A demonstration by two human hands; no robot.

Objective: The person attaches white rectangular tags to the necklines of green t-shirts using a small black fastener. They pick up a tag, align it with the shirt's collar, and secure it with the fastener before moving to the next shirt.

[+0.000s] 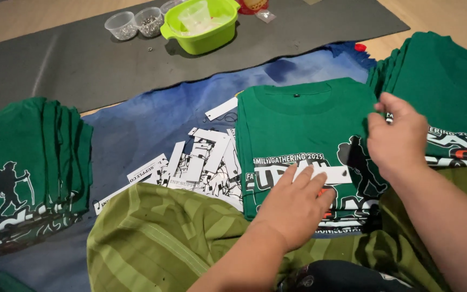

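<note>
Folded green shirt lies centre on the blue cloth. Your right hand pinches its right edge; your left hand lies open, flat on the print, fingertips touching a white tag.

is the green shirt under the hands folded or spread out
Folded: the green shirt lies as a neat rectangle, collar up, sleeves tucked away. The left hand presses a white tag on it.
</note>
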